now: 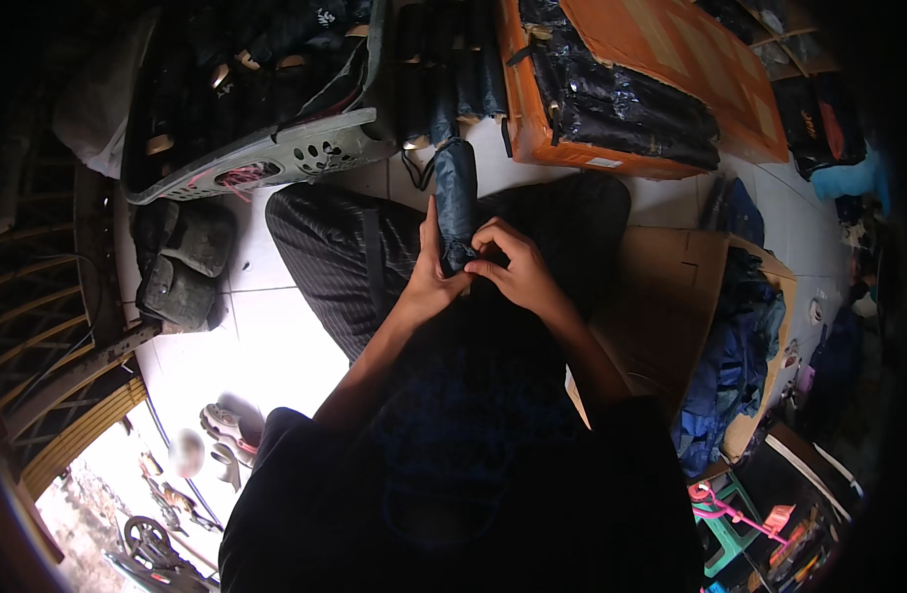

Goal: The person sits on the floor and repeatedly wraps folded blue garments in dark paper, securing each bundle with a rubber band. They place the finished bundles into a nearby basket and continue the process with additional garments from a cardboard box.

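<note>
A dark blue-green folded umbrella (454, 188), slim and wrapped in fabric, points away from me above my crossed legs. A thin black cord loop lies beside its far end. My left hand (433, 272) holds the near end from the left, one finger stretched along the fabric. On the other side my right hand (513, 265) pinches the gathered fabric at that same end, its fingers bent and thumb pressed in. What exactly lies between the right fingertips is too small to make out.
Ahead on the left is a grey-green plastic basket (320, 148) full of dark wrapped bundles. More dark bundles (463, 79) lie beside it. An orange carton (611, 156) holds black packages. To my right stands an open cardboard box (671, 287) with blue fabric (725, 366); a dark bag (186, 262) lies left.
</note>
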Demonstrator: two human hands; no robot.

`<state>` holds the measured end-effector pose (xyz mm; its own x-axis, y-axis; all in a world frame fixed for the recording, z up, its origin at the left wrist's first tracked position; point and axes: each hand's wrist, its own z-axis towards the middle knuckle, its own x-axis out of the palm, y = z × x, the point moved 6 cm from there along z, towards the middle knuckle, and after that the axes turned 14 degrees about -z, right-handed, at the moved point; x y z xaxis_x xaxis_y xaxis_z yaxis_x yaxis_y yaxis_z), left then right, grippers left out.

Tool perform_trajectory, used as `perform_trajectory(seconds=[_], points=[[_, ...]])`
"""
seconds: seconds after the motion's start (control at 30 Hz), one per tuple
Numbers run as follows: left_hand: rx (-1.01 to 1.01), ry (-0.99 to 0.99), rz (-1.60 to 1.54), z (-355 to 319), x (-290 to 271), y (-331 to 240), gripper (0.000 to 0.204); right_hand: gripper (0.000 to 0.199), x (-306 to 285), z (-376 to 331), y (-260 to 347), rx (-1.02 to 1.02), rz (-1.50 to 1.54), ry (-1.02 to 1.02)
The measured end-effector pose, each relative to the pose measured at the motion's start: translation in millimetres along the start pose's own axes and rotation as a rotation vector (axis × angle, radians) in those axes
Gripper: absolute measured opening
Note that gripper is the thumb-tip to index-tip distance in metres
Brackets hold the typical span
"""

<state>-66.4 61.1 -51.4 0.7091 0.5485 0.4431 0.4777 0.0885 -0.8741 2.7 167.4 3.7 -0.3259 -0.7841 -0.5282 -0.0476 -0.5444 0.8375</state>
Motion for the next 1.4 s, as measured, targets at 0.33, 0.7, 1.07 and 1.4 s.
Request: perform_trajectory(seconds=[0.33,0.7,1.07,1.4], points=[[-0.007,-0.048,0.032,2,-4,5,0.100,0.012,-2,8,10,-0.156,-0.301,0.027],[-0.338,-0.082,-0.846,-8,1,11,0.072,0.013,2,0,-6,0.052,0.018,0.050],[-0.244,-0.131,-0.520,-5,-1,12,0.076,0.018,-11,3,4,-0.130,-0.267,-0.026],[-0.145,-0.142,-0.418,-4,-1,5,0.075,0.013,-9,1,7,-0.149,-0.467,-0.025]])
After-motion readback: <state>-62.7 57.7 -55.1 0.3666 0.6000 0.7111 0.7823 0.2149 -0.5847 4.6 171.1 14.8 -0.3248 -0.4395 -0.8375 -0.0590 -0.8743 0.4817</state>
